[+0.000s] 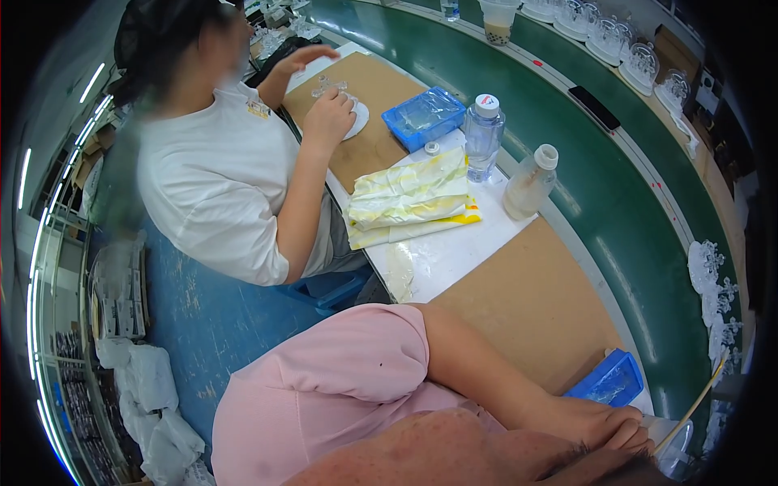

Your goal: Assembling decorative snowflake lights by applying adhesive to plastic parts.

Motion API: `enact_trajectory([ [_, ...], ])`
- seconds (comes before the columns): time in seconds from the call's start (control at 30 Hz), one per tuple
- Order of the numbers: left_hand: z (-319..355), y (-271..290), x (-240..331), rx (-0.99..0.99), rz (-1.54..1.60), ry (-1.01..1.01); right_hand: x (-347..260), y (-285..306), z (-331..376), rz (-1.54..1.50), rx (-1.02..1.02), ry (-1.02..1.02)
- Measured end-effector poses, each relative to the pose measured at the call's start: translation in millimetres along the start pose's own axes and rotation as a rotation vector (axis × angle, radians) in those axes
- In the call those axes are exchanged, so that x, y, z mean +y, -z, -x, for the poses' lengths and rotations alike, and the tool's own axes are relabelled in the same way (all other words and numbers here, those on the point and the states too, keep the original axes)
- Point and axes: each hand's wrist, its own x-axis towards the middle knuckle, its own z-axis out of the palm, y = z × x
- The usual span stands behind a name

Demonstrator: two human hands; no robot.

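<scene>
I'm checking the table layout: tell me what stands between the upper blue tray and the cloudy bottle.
In the head view, the clear bottle with the white cap stands between the upper blue tray and the cloudy bottle.

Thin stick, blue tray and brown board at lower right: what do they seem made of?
Thin stick: probably bamboo or wood, being pale tan; finish unclear.
Blue tray: likely smooth plastic, given its even, saturated colour.
Brown board: perhaps cardboard or fibreboard; flat, matte, plain brown.
</scene>
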Motion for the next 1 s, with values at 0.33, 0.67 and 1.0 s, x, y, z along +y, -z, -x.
enact_trajectory([
  [0.33,10.5,-2.9,-31.0,0.004,-0.280,-0.178,3.8,1.2,2.4,-0.068,0.007,0.037],
  [0.67,-15.7,0.6,-35.6,0.240,-0.483,-0.815,7.8,-1.4,2.2,-0.137,-0.013,0.081],
  [1.0,8.1,-8.7,-44.0,0.041,0.059,-0.198,11.1,-6.8,-0.8,-0.205,-0.038,0.127],
])
